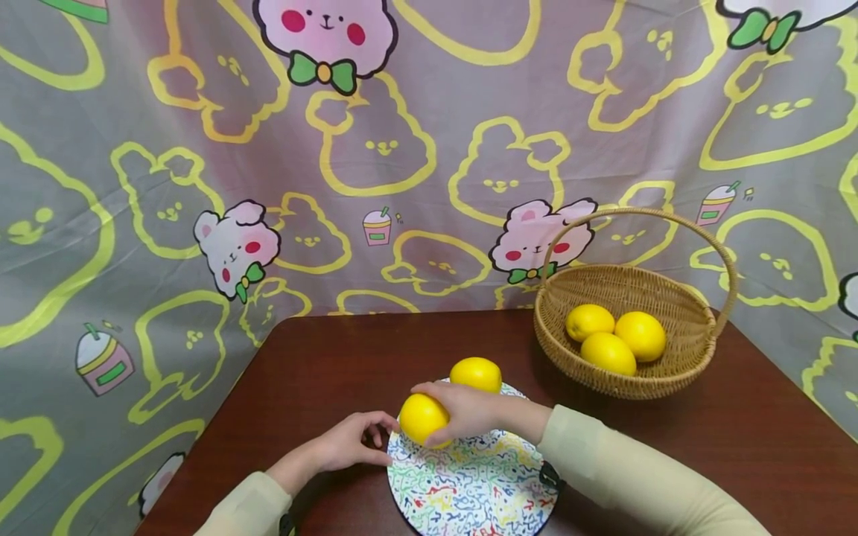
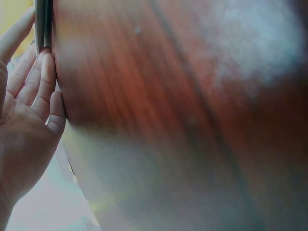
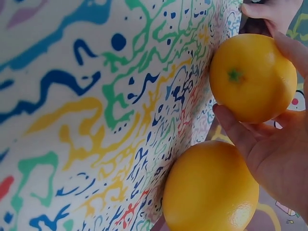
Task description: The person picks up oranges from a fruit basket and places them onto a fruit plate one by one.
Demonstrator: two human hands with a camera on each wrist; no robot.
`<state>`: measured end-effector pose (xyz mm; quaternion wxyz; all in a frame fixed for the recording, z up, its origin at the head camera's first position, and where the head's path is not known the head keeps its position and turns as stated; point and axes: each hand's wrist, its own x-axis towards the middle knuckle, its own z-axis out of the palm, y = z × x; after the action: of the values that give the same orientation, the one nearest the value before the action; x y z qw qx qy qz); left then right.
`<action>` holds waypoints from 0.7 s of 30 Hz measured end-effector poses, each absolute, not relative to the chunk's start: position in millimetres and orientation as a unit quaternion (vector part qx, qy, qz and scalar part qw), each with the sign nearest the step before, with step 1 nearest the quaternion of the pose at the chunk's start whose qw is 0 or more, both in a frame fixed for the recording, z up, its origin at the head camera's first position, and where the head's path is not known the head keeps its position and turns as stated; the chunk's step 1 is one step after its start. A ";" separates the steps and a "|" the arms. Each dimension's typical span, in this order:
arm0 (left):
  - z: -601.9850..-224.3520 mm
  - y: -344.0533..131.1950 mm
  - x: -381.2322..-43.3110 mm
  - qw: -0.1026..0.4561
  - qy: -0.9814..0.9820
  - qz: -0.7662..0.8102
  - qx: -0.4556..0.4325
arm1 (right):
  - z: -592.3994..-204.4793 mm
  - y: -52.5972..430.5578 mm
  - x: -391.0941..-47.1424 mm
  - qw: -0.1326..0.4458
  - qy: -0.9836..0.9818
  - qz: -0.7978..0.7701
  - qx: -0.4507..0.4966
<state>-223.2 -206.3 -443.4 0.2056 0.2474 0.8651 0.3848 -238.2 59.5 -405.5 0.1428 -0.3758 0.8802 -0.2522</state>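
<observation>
My right hand (image 1: 472,413) grips a yellow orange (image 1: 422,418) over the left part of a round, colourfully patterned board (image 1: 469,484). In the right wrist view a green stem mark shows on this orange (image 3: 252,77), with thumb and fingers around it. It sits at or very near the board's surface. A second orange (image 1: 474,374) lies on the far part of the board, beside my right hand. At the board's left edge is my left hand (image 1: 351,443), fingers loosely bent and holding nothing. In the left wrist view its fingertips (image 2: 46,62) are at the rim.
A wicker basket (image 1: 623,385) with a tall handle stands at the back right of the brown table (image 1: 322,365). Three oranges (image 1: 608,353) lie in it. A black tab (image 1: 550,475) sticks out at the board's right edge. Behind the table hangs a cartoon-print cloth (image 1: 429,216).
</observation>
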 end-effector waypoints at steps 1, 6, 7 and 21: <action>-443.4 -206.2 -223.3 0.205 0.866 0.384 0.247 | -405.5 59.5 -238.2 0.143 0.880 -0.253 -0.376; -443.2 -206.4 -223.3 0.202 0.867 0.381 0.249 | -406.5 60.2 -239.0 0.141 0.877 -0.256 -0.382; -443.1 -206.3 -223.2 0.202 0.867 0.382 0.249 | -406.5 60.3 -239.2 0.141 0.876 -0.256 -0.383; -443.6 -207.3 -223.8 0.203 0.868 0.376 0.252 | -404.4 60.2 -237.7 0.133 0.876 -0.254 -0.387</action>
<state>-223.8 -207.3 -443.6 0.2031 0.2517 0.8682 0.3764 -237.7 60.2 -404.4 0.1328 -0.3874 0.8761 -0.2542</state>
